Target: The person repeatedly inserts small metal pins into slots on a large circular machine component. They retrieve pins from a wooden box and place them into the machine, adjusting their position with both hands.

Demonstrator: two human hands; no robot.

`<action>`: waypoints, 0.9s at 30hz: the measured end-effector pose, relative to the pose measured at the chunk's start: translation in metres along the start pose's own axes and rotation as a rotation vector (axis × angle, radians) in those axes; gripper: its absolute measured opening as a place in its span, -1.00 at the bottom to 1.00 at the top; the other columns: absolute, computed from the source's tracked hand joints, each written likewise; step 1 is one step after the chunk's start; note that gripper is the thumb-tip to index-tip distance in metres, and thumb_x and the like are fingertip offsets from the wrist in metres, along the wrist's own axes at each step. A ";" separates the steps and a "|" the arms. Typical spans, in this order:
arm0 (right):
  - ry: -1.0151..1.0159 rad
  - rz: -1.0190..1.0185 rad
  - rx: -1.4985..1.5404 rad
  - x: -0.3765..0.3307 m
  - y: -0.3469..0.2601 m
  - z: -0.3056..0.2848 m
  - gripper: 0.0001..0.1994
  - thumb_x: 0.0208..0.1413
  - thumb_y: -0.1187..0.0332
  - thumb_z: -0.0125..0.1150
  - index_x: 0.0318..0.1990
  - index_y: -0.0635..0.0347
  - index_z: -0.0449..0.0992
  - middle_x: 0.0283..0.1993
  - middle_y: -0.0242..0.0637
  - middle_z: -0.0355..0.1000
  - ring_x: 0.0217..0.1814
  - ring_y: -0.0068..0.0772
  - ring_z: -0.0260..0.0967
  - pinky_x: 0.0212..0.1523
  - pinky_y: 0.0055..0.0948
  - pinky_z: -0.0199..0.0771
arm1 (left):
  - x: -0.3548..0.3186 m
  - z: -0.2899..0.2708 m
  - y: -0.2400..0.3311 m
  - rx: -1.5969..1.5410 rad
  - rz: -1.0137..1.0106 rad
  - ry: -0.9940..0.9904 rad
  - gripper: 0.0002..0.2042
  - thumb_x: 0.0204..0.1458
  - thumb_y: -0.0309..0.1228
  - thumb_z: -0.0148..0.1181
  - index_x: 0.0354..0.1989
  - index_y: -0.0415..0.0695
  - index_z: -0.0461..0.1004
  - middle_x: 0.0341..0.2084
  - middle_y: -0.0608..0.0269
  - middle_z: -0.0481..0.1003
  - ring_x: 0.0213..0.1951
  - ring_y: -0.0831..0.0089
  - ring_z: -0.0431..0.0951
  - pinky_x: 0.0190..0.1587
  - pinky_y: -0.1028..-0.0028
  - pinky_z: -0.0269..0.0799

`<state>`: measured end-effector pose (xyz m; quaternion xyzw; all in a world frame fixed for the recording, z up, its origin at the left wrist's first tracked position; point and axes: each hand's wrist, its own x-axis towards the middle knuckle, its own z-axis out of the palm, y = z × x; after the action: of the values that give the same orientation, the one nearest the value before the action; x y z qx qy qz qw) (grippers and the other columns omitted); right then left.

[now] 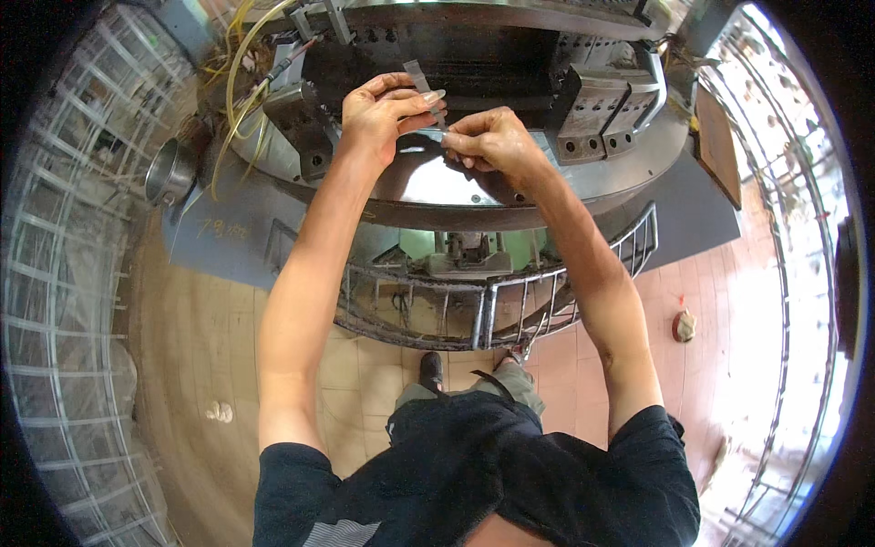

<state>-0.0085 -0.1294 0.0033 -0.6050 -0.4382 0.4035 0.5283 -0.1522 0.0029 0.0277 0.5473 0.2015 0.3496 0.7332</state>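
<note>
Both hands up over a big round machine table (437, 187), shiny steel, sitting at the far middle of the scene. Left hand (378, 114) curled, fingers (415, 98) pressed together around a thin grey metal strip (421, 80), pinching it near the lower end so the strip pokes up and away past the fingertips. Right hand (492, 141) just beside, nearly touching the left, fingers bunched tight and pinching something small at the strip's lower end; can't tell exactly what, too small and half hidden. So the strip sits right between the two hands, above the polished disc, slightly tilted. Dark clamp blocks (597, 109) bolted on the right side of the disc, another dark block (296, 123) on the left, close to the left wrist. Yellowish hoses and cables (239, 82) looping down at far left, with a round steel cup-like part (170, 171) just below them. Curved metal guard rail (492, 305) wrapping the near side of the machine, between the disc and the body. Tiled floor (200, 346) underneath, one shoe (430, 369) showing near the rail. Wire mesh fencing (64, 273) down the left edge. Small reddish lump (684, 325) on the floor off to the right, well apart from everything.
</note>
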 end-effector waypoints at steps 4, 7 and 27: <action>-0.023 0.082 0.041 0.012 -0.006 -0.004 -0.85 0.20 0.41 0.33 -0.35 0.33 0.62 -0.56 -0.40 0.46 -0.63 -0.75 0.23 -0.66 -0.70 0.08 | 0.027 -0.008 -0.009 -0.023 -0.050 -0.029 -0.74 0.05 -0.68 0.30 -0.09 -0.31 0.42 -0.24 -0.07 0.61 -0.17 0.13 0.69 -0.10 0.27 0.72; 0.014 0.071 -0.035 0.025 -0.004 -0.007 -0.84 0.22 0.41 0.31 -0.34 0.35 0.61 -0.56 -0.37 0.46 -0.65 -0.75 0.23 -0.68 -0.68 0.09 | 0.043 -0.007 -0.014 -0.005 -0.050 -0.060 -0.75 0.07 -0.68 0.27 -0.09 -0.35 0.40 -0.23 -0.06 0.61 -0.16 0.15 0.69 -0.06 0.30 0.71; 0.563 -0.252 -0.486 0.080 0.037 -0.031 -0.78 -0.10 0.46 0.17 -0.31 0.40 0.63 -0.43 0.05 0.58 -0.38 -0.19 0.57 -0.29 -0.24 0.55 | 0.069 -0.004 -0.055 1.350 1.013 -0.011 -0.59 -0.23 -0.65 0.25 -0.09 -0.19 0.62 0.17 0.03 0.49 0.16 0.00 0.48 0.33 0.19 0.27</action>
<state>0.0479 -0.0634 -0.0322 -0.7411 -0.4296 0.0383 0.5146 -0.0925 0.0482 -0.0193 0.8940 0.0939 0.4380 0.0041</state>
